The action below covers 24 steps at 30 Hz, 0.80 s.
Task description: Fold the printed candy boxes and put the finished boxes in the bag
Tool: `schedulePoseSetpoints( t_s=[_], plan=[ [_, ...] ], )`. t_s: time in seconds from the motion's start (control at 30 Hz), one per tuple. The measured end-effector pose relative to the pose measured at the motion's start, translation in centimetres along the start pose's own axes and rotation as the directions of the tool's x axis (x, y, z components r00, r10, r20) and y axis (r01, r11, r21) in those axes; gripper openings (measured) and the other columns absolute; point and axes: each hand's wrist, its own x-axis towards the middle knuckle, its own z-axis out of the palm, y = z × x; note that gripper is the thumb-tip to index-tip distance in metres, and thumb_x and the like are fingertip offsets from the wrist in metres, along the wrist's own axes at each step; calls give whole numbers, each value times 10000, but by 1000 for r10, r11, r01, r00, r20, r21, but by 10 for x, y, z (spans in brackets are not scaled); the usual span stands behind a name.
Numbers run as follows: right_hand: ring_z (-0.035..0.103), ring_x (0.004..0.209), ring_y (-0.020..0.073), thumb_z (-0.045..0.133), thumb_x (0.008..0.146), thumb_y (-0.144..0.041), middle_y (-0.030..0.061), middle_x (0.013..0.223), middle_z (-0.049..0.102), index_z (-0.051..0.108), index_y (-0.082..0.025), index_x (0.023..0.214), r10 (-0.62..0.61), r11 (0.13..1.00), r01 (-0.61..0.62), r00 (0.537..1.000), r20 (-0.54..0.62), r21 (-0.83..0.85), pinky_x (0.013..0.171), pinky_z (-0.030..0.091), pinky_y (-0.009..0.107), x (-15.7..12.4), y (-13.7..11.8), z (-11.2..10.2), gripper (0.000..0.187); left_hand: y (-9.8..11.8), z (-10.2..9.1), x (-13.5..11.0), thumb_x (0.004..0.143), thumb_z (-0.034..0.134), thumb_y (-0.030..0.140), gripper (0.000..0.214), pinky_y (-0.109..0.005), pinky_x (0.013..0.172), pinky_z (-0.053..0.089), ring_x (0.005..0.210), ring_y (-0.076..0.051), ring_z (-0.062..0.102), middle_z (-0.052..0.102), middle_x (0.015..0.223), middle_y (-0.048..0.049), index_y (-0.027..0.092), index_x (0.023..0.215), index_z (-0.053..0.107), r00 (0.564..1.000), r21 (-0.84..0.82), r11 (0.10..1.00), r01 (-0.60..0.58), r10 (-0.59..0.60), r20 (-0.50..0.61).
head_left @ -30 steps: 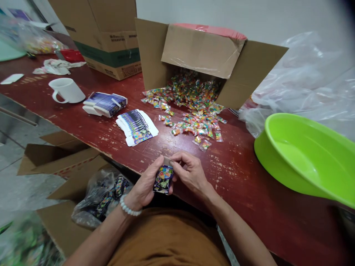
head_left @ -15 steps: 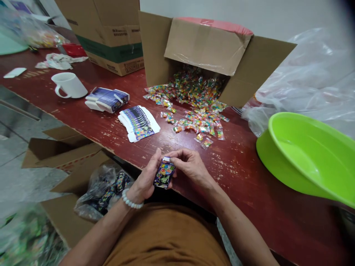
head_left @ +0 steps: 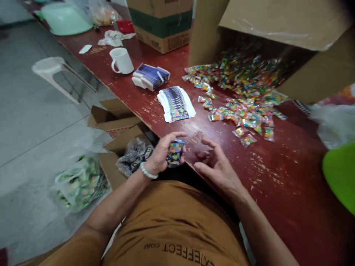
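Close to the table's front edge, my left hand [head_left: 162, 153] holds a small dark printed candy box [head_left: 175, 151], its thumb side and fingers around the box's edges. To the right, my right hand [head_left: 217, 164] is apart from the box, fingers spread and curved with nothing seen in them. Beyond the hands lies a fanned stack of flat printed cartons [head_left: 177, 105]. Another bundle of purple cartons [head_left: 151, 77] sits behind it. Many small clear packets of colourful candy [head_left: 244, 111] spill over the table toward my right hand.
An open cardboard box [head_left: 208, 33] on its side holds more packets. A white mug [head_left: 122, 61] and a green-banded carton [head_left: 163, 27] stand at the back. A lime basin [head_left: 341, 177] is at right. Below left are an open box [head_left: 111, 162] and a bag of green packages [head_left: 80, 181].
My right hand has let go of the small box and moved off to the right, its fingers opening. The box stays in my left hand. The view has swung left.
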Motion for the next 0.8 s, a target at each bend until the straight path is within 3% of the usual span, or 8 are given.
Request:
schedulePoseSetpoints(
  t_s=[0.1,0.2,0.27,0.33,0.47,0.57,0.67,0.8],
  plan=[
    [623,853,171,736,817,-395,35,1019,632,491,-271,1321,126,986,-120,990,-55,112,782,533,339,2,11,-8,574,10,-63,-20,801,551,473,482,-312,600,537,630,-193,656,691,751,-28,154,1148,649,929,338,933,-123,228,-291],
    [607,790,149,739,819,-396,27,1009,636,538,-263,1267,137,984,-125,987,-86,125,752,524,329,1,21,-14,509,15,-129,-40,783,541,531,493,-351,778,537,900,-260,675,745,960,-82,157,1055,711,808,741,670,54,406,-427],
    [591,756,140,744,817,-407,22,1004,643,551,-266,1262,138,986,-126,985,-106,111,732,517,326,1,26,-16,505,18,-158,-48,730,621,501,505,-375,839,519,985,-288,650,733,1043,-109,145,1079,702,750,782,610,126,458,-478],
    [583,736,140,739,820,-420,16,959,656,565,-260,1248,152,984,-140,982,-115,106,721,507,325,1,29,-15,489,22,-167,-47,718,651,470,512,-367,867,507,1002,-277,641,722,1068,-108,143,1111,686,714,790,598,135,494,-496],
    [610,777,154,715,835,-423,32,958,685,602,-233,1188,182,978,-165,974,-136,127,739,497,322,4,34,-15,417,29,-128,-12,816,592,412,393,-329,854,507,906,-209,652,726,1017,-71,163,1105,685,706,875,474,-96,652,-276],
    [620,795,162,683,856,-416,47,989,691,625,-213,1147,164,985,-152,970,-179,80,735,496,316,3,36,-16,359,32,-74,30,864,564,335,318,-342,865,484,881,-203,633,721,1011,-68,185,1112,694,699,954,215,-208,715,-8],
    [612,748,162,643,881,-382,41,908,683,643,-195,1098,91,995,-99,973,-212,-29,723,497,317,2,35,-15,287,33,-28,65,897,571,400,381,-399,916,429,1012,-271,587,689,1156,-107,207,1211,668,751,987,-86,-132,642,156],
    [614,732,167,617,887,-316,46,888,681,670,-191,1013,-44,984,1,970,-237,-178,702,496,311,3,31,-12,185,39,-2,92,889,573,547,593,-436,863,413,1127,-366,511,575,1305,-181,203,1372,542,831,947,-311,73,544,115]
  ],
)
